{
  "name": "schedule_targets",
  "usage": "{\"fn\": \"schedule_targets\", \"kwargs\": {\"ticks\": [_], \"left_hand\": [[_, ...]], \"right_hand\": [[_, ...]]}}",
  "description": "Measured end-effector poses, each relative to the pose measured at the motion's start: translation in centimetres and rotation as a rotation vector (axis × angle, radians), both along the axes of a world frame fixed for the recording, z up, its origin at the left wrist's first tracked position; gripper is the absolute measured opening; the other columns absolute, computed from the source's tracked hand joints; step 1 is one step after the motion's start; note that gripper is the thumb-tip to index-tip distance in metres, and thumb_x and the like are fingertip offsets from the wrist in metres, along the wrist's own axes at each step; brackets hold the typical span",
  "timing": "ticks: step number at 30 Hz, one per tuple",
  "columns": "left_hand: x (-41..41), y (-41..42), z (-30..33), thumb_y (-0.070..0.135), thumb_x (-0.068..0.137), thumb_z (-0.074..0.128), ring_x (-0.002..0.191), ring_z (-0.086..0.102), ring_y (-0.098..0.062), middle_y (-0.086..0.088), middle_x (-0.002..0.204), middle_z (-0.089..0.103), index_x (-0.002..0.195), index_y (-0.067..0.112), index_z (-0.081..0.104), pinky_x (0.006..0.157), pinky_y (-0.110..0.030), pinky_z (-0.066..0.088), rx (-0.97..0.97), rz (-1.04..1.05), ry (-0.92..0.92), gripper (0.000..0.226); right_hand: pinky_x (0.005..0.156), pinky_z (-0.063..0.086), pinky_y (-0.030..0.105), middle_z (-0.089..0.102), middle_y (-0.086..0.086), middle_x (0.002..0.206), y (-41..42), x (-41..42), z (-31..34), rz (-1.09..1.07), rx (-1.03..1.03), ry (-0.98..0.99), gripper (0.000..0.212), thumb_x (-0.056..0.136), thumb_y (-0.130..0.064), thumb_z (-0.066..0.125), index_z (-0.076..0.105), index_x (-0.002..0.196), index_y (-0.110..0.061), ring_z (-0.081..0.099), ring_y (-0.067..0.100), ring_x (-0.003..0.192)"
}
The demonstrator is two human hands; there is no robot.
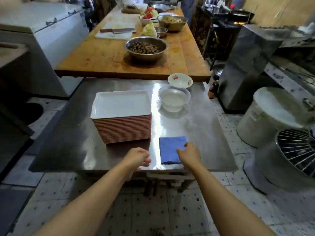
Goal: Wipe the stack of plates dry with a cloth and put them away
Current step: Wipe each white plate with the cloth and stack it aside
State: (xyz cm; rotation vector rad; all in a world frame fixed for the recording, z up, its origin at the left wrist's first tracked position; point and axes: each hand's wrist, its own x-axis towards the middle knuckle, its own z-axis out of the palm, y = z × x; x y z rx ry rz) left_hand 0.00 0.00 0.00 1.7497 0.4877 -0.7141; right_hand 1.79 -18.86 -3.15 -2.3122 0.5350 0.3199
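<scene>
Hands by the plate stack [121, 116].
Right hand [188, 155] touches the blue cloth [171, 149] beside the stack; left hand [137, 158] hangs loose, holding nothing.

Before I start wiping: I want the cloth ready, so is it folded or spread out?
Folded. The blue cloth lies as a compact rectangle on the steel table, with layered edges at its near end.

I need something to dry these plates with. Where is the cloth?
The blue cloth lies flat near the steel table's front edge, right of the plate stack, under the right hand's fingertips.
</scene>
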Motion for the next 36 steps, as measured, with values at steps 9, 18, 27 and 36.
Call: {"fn": "schedule_targets", "kwargs": {"ticks": [9, 18, 27, 36], "left_hand": [[3.9, -2.7, -2.6, 0.016, 0.095, 0.051, 0.066, 0.055, -0.014, -0.010, 0.087, 0.065, 0.098, 0.012, 0.059, 0.049, -0.022, 0.036, 0.042, 0.077, 0.043, 0.010], [3.7, -2.3, -1.1, 0.016, 0.096, 0.050, 0.067, 0.056, -0.014, -0.012, 0.093, 0.066, 0.099, 0.012, 0.059, 0.052, -0.021, 0.036, 0.042, 0.119, 0.025, 0.010], [3.3, -1.7, 2.9, 0.038, 0.095, 0.050, 0.096, 0.062, -0.026, -0.010, 0.105, 0.069, 0.103, 0.013, 0.065, 0.089, -0.037, 0.041, -0.338, 0.252, 0.080, 0.030], [3.0, 1.8, 7.5, 0.000, 0.082, 0.064, 0.101, 0.056, -0.025, -0.009, 0.116, 0.055, 0.135, 0.019, 0.038, 0.080, -0.037, 0.051, -0.079, 0.517, -0.336, 0.062]], "right_hand": [[0.093, 0.037, 0.037, 0.059, 0.012, 0.120, -1.9, 4.6, -3.7, -0.034, -0.340, 0.121, 0.040, 0.088, -0.028, 0.059, 0.043, 0.119, -0.009, 0.055, 0.031, 0.111], [0.055, 0.041, 0.027, 0.051, 0.006, 0.074, -1.4, 4.9, -1.9, -0.018, 0.157, 0.094, 0.008, 0.080, -0.008, 0.058, 0.051, 0.077, -0.011, 0.048, 0.018, 0.064], [0.048, 0.047, 0.020, 0.062, 0.011, 0.078, 0.2, 4.0, 8.8, 0.179, 0.565, 0.021, 0.014, 0.079, -0.005, 0.065, 0.055, 0.086, -0.012, 0.060, 0.016, 0.068], [0.066, 0.044, 0.014, 0.046, -0.010, 0.112, 3.3, 4.8, 11.0, 0.452, 0.483, -0.161, 0.062, 0.081, -0.006, 0.067, 0.045, 0.130, -0.038, 0.048, 0.010, 0.099]]}}
